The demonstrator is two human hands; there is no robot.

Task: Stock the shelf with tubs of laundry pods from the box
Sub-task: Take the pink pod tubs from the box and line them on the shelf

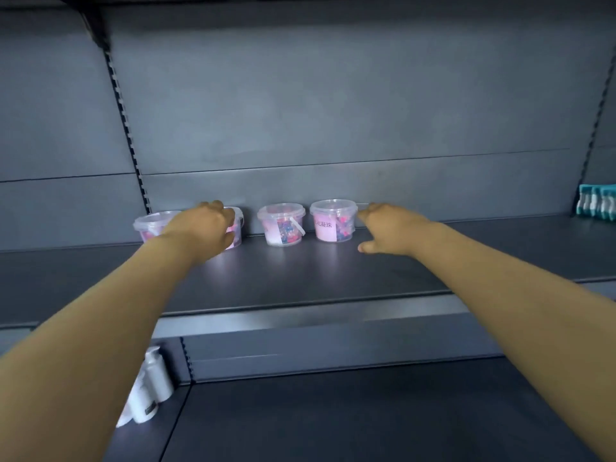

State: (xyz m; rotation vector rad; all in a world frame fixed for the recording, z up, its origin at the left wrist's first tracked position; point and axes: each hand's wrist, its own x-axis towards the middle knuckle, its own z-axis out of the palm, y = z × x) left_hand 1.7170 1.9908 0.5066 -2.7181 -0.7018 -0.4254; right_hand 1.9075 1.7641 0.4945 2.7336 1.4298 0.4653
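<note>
Reaching deep onto the dark grey shelf (300,271), both bare arms stretch toward a row of four clear tubs of pink and blue laundry pods, which stand upright against the back panel (333,111). The left hand (206,228) covers most of the second tub (237,230), with its back to the camera. Its fingers (228,215) bend over that tub's lid, though whether they are grasping it or only resting there cannot be told. The first tub (151,225) sits just to the left of this wrist. The third tub (281,225) and fourth tub (333,221) stand close together between the two hands. The right hand (386,228) is just beside the fourth tub, released, its fingers (365,213) pointing at the rim and the thumb spread low over the shelf; actual contact is unclear. White bottles (150,388) lie on the lower shelf (366,421) at left, and teal-and-white packs (596,203) stand at the far right.
</note>
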